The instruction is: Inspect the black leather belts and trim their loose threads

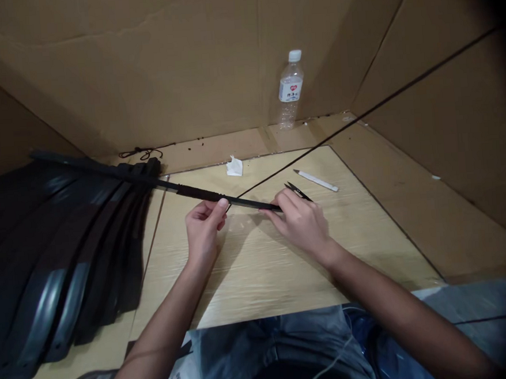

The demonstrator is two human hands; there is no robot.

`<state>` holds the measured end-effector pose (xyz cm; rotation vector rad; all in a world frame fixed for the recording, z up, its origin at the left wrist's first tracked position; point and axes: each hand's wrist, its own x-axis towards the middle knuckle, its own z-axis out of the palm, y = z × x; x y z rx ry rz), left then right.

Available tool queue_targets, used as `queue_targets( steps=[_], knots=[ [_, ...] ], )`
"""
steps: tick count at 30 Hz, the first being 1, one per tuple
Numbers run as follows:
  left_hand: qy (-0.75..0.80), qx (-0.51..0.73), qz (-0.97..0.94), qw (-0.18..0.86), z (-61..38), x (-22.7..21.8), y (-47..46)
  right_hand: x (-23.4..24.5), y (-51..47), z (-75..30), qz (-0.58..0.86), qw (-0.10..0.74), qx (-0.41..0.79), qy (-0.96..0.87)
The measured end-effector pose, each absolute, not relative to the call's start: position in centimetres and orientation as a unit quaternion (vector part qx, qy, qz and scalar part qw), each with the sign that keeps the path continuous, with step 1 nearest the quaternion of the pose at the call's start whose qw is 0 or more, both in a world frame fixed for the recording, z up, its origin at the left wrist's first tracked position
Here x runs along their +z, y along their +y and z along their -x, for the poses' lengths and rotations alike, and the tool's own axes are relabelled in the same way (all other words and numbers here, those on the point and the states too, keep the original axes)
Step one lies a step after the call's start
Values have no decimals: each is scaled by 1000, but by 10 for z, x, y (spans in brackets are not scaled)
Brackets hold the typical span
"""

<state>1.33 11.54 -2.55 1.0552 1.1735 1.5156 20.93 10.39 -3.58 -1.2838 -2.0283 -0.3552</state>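
A long, thin black strip (254,203) slants across the middle of the head view, its far end over a pile of similar strips at the left. Dark cord is wound tightly round part of it, forming a wrapped section (199,192). My left hand (203,227) pinches the strip at the right end of this winding, thumb on top. With closed fingers, my right hand (302,220) grips the strip's near end. From near my left thumb, a black cord (360,117) runs straight up to the right, out of view. Black thread snips (299,191) lie partly behind my right hand.
Curved black strips (74,294) are piled at the left. A white pen-like tool (316,180) and a crumpled white scrap (234,166) lie on the board (259,281). Against the cardboard wall (162,74) stands a clear bottle (290,91); loose black cord (140,153) lies far left.
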Motion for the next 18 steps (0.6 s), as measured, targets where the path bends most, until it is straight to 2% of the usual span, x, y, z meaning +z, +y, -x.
queue_targets(
  steps=[3,6,10,18],
  knots=[
    [467,605,-441,471,-14,-24,116,-32,103,-208,491,338,-127,-793],
    [450,611,-455,465,-11,-21,117,-29,105,-209,506,349,-55,-787],
    [463,645,-441,418,-6,-19,120,-29,106,-211,514,326,23,-793],
    [490,640,-418,419,-7,-24,121,-30,104,-207,489,412,2,-769]
  ],
)
